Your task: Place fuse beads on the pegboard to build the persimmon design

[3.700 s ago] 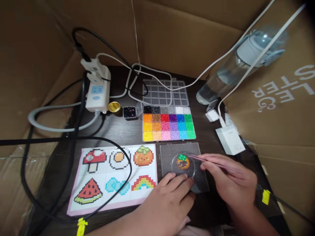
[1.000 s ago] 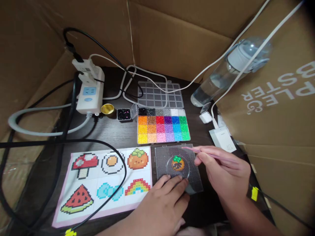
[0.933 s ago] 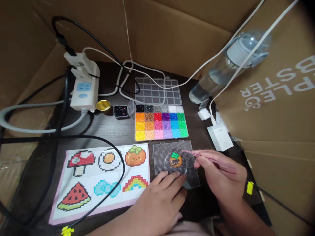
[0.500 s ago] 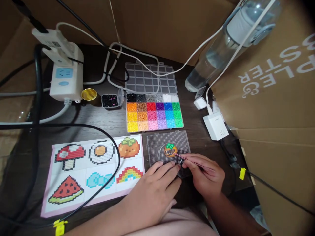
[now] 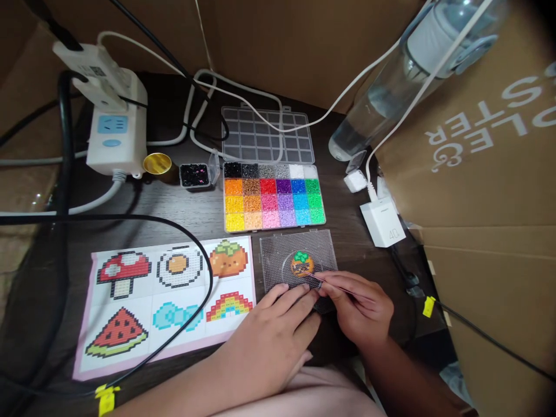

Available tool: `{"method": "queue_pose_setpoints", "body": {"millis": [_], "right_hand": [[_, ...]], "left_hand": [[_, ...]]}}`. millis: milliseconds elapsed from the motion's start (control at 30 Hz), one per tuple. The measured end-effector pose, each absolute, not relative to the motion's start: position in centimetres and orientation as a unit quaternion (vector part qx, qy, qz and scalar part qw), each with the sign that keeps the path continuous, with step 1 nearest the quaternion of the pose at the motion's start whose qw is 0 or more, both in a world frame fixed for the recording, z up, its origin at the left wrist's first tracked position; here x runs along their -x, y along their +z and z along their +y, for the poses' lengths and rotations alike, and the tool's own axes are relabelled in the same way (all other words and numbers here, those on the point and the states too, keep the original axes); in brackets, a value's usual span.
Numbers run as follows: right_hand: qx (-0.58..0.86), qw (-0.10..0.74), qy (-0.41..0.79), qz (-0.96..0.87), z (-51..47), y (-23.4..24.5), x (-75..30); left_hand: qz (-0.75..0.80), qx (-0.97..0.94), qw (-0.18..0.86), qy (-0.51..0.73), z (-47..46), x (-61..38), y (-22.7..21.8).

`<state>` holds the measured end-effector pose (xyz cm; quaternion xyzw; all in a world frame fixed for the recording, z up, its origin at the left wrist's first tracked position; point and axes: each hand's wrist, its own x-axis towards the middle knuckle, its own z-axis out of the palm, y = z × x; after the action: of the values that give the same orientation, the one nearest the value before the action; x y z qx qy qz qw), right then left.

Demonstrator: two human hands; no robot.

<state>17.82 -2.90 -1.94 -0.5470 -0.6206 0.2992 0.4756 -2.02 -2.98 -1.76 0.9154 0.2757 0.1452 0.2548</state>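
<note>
A clear pegboard (image 5: 273, 249) lies on the dark table, bearing a small round bead figure (image 5: 302, 264) in orange with a green leafy top and a dark patch. Across the board's front edge my left hand (image 5: 289, 315) rests flat, fingers stretched out. My right hand (image 5: 362, 304) pinches pink tweezers (image 5: 330, 282), whose tips touch the lower part of the bead figure. Whether a bead sits between the tips is too small to tell. Behind the board stands a bead box (image 5: 273, 196) with beads sorted by colour.
Left lies a pattern sheet (image 5: 152, 347), crossed by a black cable (image 5: 191, 237). Behind are a small box of black beads (image 5: 194, 175), a gold-topped tin (image 5: 157, 164) and a power strip (image 5: 117, 142). A water bottle (image 5: 377, 98) and white charger (image 5: 383, 221) stand right.
The tweezer tips have shifted slightly left and down on the bead figure. My left hand stays in place. The whole view has tilted a little.
</note>
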Motion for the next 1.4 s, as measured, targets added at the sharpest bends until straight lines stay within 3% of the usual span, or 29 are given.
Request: {"method": "queue_pose_setpoints", "body": {"millis": [1400], "right_hand": [[0.564, 0.460, 0.311, -0.611, -2.53, -1.77, -17.60]], "left_hand": [[0.272, -0.918, 0.250, 0.142, -2.89, 2.01, -1.61]]}}
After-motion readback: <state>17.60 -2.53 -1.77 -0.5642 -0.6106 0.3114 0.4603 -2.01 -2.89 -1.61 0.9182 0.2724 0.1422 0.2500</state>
